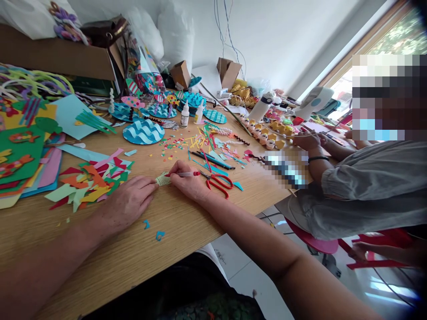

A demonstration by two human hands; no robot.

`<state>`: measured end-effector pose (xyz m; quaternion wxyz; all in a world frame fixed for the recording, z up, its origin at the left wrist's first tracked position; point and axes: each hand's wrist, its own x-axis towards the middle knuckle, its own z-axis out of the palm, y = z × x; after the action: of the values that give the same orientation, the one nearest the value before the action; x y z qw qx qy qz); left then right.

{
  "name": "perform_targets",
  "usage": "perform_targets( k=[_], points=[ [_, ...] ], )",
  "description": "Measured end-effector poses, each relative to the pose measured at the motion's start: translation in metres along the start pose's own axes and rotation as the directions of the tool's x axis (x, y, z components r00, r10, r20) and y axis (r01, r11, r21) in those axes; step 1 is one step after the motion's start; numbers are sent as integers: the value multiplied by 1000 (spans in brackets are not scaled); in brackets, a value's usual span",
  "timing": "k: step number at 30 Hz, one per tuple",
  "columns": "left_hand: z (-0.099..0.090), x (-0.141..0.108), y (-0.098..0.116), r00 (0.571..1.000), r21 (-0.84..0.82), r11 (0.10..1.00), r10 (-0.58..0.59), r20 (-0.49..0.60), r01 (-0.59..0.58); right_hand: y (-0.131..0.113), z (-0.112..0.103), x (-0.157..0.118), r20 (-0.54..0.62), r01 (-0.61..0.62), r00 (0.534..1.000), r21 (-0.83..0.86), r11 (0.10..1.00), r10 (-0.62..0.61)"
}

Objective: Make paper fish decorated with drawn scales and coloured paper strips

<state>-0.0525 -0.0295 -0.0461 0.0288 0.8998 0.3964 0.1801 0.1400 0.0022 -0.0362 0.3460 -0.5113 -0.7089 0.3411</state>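
Observation:
A small pale green paper piece with a fine drawn pattern lies flat on the table. My left hand rests on the wood with its fingers together, the fingertips pressing the paper's left end. In my right hand is a pen with a clear barrel and red ends, its red tip at the paper. Just right of that hand lie red-handled scissors and several dark pens. A heap of coloured paper scraps sits beyond my left hand. Blue offcuts lie nearer me.
Blue wavy paper discs and white glue bottles stand farther back. Stacked coloured sheets fill the left side. At the right sits a person in a grey sleeve, hands at the table beside egg-carton crafts.

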Motion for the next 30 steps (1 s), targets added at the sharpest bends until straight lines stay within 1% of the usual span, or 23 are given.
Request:
perform_targets(
  k=[12, 20, 26, 30],
  points=[
    [1, -1, -2, 999, 17, 1000, 27, -19, -26, 2, 2, 0, -3, 17, 1000, -45, 999, -18],
    [0, 0, 0, 1000, 1, 1000, 5, -5, -5, 5, 2, 0, 46, 22, 999, 8, 1000, -22],
    [2, 0, -1, 1000, 23, 1000, 12, -10, -11, 4, 2, 0, -1, 13, 1000, 64, 998, -13],
    [2, 0, -2, 999, 36, 998, 43, -18, -42, 2, 1, 0, 11, 13, 1000, 15, 1000, -14]
  ],
)
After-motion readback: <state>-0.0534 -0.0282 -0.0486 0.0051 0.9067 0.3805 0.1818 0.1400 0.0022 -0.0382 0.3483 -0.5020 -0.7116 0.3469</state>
